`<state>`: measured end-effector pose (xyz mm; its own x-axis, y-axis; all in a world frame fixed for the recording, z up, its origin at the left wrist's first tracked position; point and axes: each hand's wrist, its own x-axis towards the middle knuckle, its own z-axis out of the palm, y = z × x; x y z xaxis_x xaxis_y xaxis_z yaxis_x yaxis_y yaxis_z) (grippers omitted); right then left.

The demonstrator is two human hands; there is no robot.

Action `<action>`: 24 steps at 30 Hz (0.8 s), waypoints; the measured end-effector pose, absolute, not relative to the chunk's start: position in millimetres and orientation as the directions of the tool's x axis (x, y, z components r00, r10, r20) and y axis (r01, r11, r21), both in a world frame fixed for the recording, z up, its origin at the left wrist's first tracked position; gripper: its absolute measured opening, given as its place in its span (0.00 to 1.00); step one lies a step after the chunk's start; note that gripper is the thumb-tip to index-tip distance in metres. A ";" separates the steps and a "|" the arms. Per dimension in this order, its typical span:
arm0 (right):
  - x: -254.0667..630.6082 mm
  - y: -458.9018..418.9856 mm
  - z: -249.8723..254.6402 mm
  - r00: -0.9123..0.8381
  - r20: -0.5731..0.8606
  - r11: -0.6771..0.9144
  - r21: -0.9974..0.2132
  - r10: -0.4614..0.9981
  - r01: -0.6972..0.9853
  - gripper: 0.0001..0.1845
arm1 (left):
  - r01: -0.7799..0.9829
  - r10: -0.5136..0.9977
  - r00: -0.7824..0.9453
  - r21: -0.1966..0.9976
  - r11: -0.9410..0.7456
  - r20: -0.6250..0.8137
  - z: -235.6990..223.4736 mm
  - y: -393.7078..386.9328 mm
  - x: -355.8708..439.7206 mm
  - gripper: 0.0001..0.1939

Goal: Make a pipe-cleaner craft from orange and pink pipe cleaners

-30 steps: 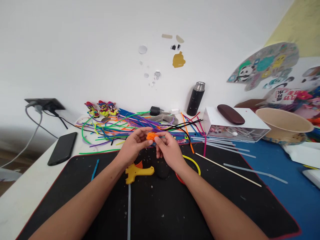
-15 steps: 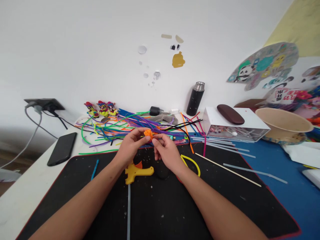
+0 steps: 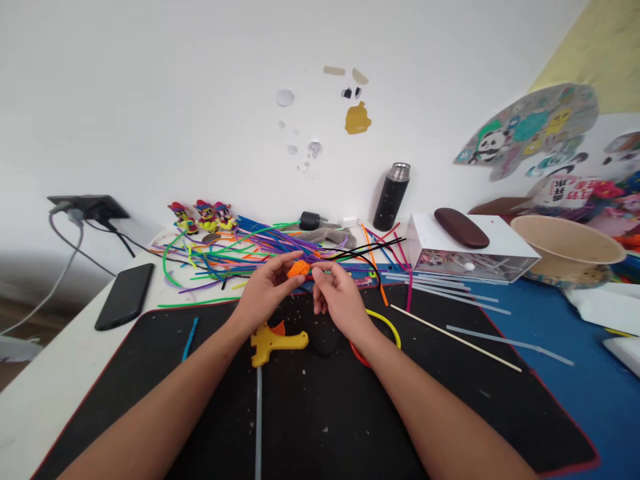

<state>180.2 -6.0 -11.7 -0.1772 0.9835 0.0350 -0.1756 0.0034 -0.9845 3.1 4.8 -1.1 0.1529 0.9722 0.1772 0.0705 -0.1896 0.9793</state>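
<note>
Between the thumb and fingers of my left hand point(image 3: 263, 290) is a small orange fuzzy bundle point(image 3: 299, 269), which looks like coiled pipe cleaner. My right hand point(image 3: 340, 293) is right beside it, thumb and forefinger pinched at the bundle's right edge; what they grip is too small to make out. The other right fingers curl inward. Below my left hand, a yellow glue gun point(image 3: 277, 342) lies on the black mat point(image 3: 310, 420), with a translucent glue stick point(image 3: 259, 420) trailing from it toward me. A yellow curved strip point(image 3: 393, 327) and a red one point(image 3: 359, 355) lie by my right wrist.
Many coloured pipe cleaners point(image 3: 250, 243) spread along the back. A black flask point(image 3: 393, 197), a white box point(image 3: 470, 257) and a beige bowl point(image 3: 567, 243) stand behind to the right. A wooden stick point(image 3: 455, 339) lies right; a phone point(image 3: 125, 297) lies left.
The orange bundle has turned in my left fingers and shows a wider side. My right hand has shifted slightly right, its fingertips drawn back to the bundle's edge.
</note>
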 end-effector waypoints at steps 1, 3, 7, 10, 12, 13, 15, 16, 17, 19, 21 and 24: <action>179.9 -6.0 -11.9 -0.183 0.035 0.002 -0.983 0.982 -0.182 0.24 | 0.059 0.971 0.163 0.981 -0.187 0.175 -2.0 4.7 3.6 0.29; 179.4 -6.1 -12.7 -0.201 0.034 -0.005 -0.981 0.979 -0.193 0.25 | 0.060 0.968 0.175 0.979 -0.194 0.181 -3.0 4.0 4.6 0.25; 178.8 -5.9 -14.4 -0.232 0.019 -0.026 -0.982 0.972 -0.188 0.26 | 0.136 0.961 0.194 0.964 -0.227 0.199 -1.6 0.9 6.3 0.17; 179.7 -5.3 -14.2 -0.233 0.022 -0.015 -0.988 0.972 -0.156 0.23 | 0.154 0.959 0.201 0.960 -0.232 0.199 -0.7 0.2 6.2 0.17; 180.7 -4.7 -14.1 -0.225 0.032 0.001 -0.991 0.974 -0.137 0.21 | 0.149 0.959 0.207 0.962 -0.228 0.195 -1.0 1.3 5.1 0.18; 181.2 -4.3 -14.2 -0.222 0.037 0.008 -0.991 0.974 -0.132 0.20 | 0.148 0.959 0.212 0.963 -0.223 0.190 -1.3 2.2 4.3 0.19; 181.7 -3.6 -15.4 -0.220 0.043 0.016 -0.992 0.975 -0.123 0.20 | 0.164 0.959 0.223 0.963 -0.214 0.176 -2.1 4.0 2.5 0.19; 181.8 -3.3 -16.2 -0.218 0.045 0.020 -0.993 0.975 -0.116 0.19 | 0.177 0.959 0.225 0.961 -0.212 0.170 -2.5 4.8 1.6 0.19; 181.9 -3.1 -17.2 -0.215 0.048 0.026 -0.994 0.975 -0.108 0.19 | 0.191 0.959 0.226 0.958 -0.213 0.168 -2.8 5.4 0.9 0.19; 181.7 -2.9 -18.9 -0.206 0.058 0.040 -0.995 0.977 -0.089 0.19 | 0.221 0.959 0.225 0.949 -0.225 0.175 -3.4 6.0 -0.2 0.18; 181.6 -3.0 -19.5 -0.205 0.066 0.050 -0.996 0.977 -0.078 0.20 | 0.241 0.957 0.220 0.940 -0.243 0.191 -3.8 6.3 -0.9 0.18; 181.9 -4.0 -17.0 -0.213 0.072 0.056 -0.995 0.974 -0.080 0.22 | 0.246 0.962 0.182 0.938 -0.244 0.203 -3.9 7.7 -2.7 0.21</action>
<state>181.9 -4.0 -17.0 -0.2127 0.9745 0.0718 -0.0799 0.0559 -0.9952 -2.7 7.7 -3.9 0.1820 0.9622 0.2026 0.2457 -0.2440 0.9381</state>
